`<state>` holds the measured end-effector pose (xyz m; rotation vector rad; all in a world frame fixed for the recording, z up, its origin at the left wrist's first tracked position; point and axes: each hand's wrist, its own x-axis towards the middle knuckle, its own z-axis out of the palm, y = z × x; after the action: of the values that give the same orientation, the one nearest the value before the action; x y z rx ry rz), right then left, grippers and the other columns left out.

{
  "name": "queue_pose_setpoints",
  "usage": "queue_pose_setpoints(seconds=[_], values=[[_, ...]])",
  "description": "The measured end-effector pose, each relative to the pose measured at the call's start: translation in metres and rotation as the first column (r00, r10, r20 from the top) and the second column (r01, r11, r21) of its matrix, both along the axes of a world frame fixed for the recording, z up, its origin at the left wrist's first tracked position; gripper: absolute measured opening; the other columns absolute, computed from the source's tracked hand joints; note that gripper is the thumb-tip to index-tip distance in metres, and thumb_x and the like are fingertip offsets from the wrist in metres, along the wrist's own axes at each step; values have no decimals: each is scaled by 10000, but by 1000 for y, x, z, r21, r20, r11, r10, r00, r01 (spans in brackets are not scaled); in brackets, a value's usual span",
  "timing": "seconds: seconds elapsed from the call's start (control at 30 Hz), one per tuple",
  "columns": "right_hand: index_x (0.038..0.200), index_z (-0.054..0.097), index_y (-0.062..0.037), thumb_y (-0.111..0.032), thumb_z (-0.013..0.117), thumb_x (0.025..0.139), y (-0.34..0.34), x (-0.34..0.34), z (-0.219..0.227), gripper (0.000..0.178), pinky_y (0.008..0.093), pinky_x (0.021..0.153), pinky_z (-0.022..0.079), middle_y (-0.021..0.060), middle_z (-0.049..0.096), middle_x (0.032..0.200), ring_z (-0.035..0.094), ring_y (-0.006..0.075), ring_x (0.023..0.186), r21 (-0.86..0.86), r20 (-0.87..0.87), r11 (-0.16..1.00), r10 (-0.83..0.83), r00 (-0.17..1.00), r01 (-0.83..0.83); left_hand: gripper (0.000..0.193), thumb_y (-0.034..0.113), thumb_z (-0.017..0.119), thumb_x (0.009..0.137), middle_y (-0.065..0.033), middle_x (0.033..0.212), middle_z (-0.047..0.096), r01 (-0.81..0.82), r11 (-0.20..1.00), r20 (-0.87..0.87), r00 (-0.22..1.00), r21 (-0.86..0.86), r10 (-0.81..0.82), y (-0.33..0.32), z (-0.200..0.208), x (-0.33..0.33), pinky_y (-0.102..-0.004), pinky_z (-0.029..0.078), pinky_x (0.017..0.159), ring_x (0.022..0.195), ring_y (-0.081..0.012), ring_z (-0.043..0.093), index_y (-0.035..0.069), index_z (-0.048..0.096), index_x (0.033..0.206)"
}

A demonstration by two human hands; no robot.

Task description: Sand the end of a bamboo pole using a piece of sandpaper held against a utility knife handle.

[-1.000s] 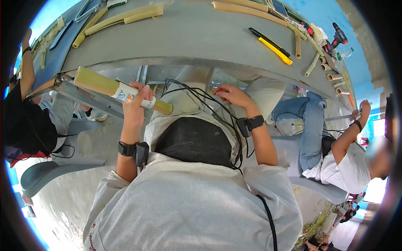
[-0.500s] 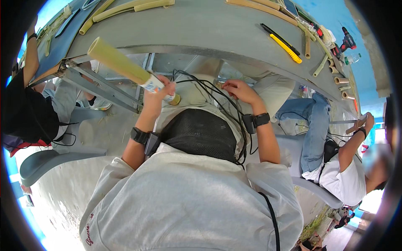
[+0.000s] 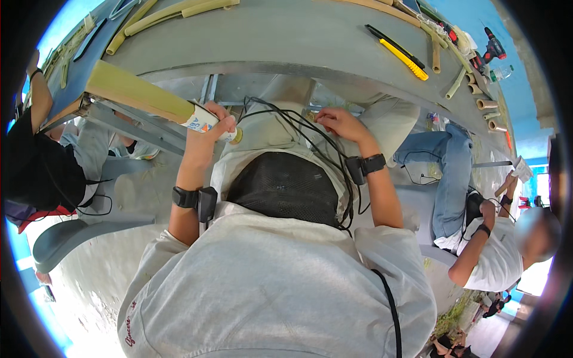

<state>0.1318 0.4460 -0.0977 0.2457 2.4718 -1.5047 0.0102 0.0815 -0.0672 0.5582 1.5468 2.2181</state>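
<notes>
- Grey tabletop (image 3: 268, 45); yellow utility knife (image 3: 407, 62) on it.
- Bamboo tube (image 3: 144, 95) by near edge, left hand (image 3: 208, 123) clamped round it.
- Far end just swung left: likely repositioning.
- Right hand (image 3: 343, 124) apart, curled; grip unclear.

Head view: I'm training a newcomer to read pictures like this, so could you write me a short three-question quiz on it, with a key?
1. Which hand grips the bamboo?
2. True or false: the yellow knife lies on the table.
3. Fill in the colour: the cables running beside the right hand are ____.

Key:
1. The left hand.
2. True.
3. Black.
</notes>
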Motion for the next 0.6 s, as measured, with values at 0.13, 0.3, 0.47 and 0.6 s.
queue_pose_setpoints(seconds=[0.13,0.3,0.47,0.6], values=[[1098,711,-29,-209,626,992,1,-1,-5,225,268,569,422,-9,582,735,520,83,645,-20,18,1000,-21,1000,21,215,-18,740,850,-46,822,598,-11,1000,-116,993,18,13,-8,20,-5,-312,502,767,767,-153,619,67,544,876],[1117,704,-37,-218,628,989,2,-1,-7,234,270,569,424,-7,577,724,520,84,640,-8,0,1000,-8,1000,8,207,24,721,871,-64,807,571,4,989,-201,979,147,26,-17,47,-16,-331,470,757,748,-170,569,71,523,905],[1125,700,-46,-235,637,983,0,-1,-5,244,276,572,440,4,598,728,544,89,650,31,-13,999,-24,1000,25,216,76,699,921,-54,780,524,-20,955,-250,963,296,98,-27,76,-13,-338,426,740,710,-172,494,82,484,905],[1131,696,-50,-246,640,981,0,-2,-4,253,279,575,451,10,612,736,558,94,658,49,8,998,-28,1000,28,215,75,678,943,-41,753,492,-56,938,-245,959,343,146,-31,83,-5,-337,414,733,700,-166,471,89,468,899]])
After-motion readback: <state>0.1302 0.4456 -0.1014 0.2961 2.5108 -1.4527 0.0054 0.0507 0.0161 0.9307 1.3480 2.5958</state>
